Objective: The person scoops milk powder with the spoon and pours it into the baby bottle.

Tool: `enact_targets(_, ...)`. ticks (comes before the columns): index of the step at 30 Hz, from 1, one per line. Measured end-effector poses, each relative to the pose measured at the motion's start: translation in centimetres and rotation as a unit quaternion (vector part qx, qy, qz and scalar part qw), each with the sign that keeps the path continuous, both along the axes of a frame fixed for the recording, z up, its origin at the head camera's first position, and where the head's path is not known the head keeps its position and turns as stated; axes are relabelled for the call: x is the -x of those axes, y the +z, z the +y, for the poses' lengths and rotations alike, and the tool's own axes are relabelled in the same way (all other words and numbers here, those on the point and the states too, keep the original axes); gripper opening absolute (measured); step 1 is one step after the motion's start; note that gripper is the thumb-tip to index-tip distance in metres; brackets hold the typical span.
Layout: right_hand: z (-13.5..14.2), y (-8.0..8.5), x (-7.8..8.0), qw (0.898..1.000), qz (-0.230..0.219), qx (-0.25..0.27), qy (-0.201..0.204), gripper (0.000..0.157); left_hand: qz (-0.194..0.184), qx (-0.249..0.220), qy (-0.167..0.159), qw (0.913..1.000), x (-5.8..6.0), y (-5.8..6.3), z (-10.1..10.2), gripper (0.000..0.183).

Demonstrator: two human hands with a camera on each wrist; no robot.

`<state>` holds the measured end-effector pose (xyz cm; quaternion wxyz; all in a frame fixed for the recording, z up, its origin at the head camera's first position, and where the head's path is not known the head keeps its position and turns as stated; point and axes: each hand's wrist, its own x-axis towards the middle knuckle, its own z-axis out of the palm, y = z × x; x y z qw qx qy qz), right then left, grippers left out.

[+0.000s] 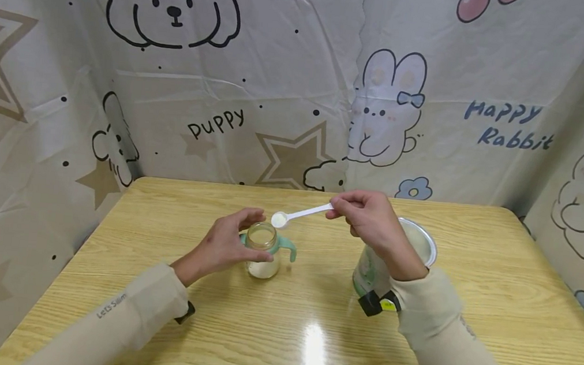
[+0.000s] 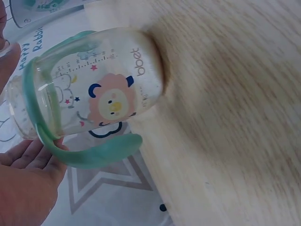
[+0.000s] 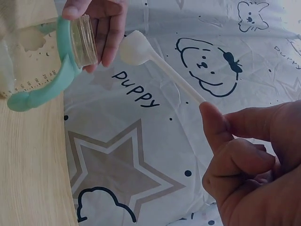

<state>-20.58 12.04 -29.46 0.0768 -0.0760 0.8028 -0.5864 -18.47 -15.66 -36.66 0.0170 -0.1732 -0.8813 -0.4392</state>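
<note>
A clear baby bottle [image 1: 263, 269] with a mint-green collar and handles stands upright and uncapped on the table, something pale at its bottom. My left hand [image 1: 221, 241] holds it about the neck, thumb on the near side and fingers on the far side. Between thumb and forefinger, my right hand [image 1: 369, 217] pinches the handle end of a white measuring scoop [image 1: 310, 211]. Pale powder fills the scoop's bowl, which hovers just above and right of the bottle mouth. In the left wrist view, the bottle [image 2: 113, 101] shows a printed animal face and measuring marks.
Behind my right wrist, an open can [image 1: 368, 270] with a silvery rim stands on the wooden table [image 1: 196, 325], partly hidden by the forearm. A cartoon-printed cloth [image 1: 289, 89] hangs along the back and both sides.
</note>
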Motion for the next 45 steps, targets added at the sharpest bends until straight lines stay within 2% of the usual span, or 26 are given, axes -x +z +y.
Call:
enact_targets(9,-1.1,-0.3,-0.2,1.000,-0.006,0.010,0.013,0.026,0.011,0.009,0.005,0.9999,0.1,-0.7,-0.1,0.081)
enact_targets(21,-2.3,-1.1,-0.4,0.999,0.017,-0.011,0.033,0.021,0.011,0.011,0.007,0.9998,0.2,-1.0,0.0,0.078)
enact_targets(28,-2.8,-1.9,-0.6,0.998,0.021,-0.030,0.047,0.020,-0.008,0.009,0.011,0.9999,0.3,-1.0,-0.1,0.081)
enact_targets(32,-3.0,-2.4,-0.8,0.995,0.040,-0.063,0.068,0.019,-0.016,0.006,0.014,0.9998,0.2,-1.1,-0.2,0.079)
enact_targets(38,-3.0,-2.7,-1.4,0.984,0.093,-0.124,0.083,0.016,-0.016,0.000,0.014,0.9998,0.2,-1.2,-0.2,0.079)
enact_targets(45,-3.0,-2.6,-1.8,0.979,0.119,-0.143,0.080,0.016,-0.018,-0.005,0.016,0.9997,0.2,-1.2,-0.2,0.079)
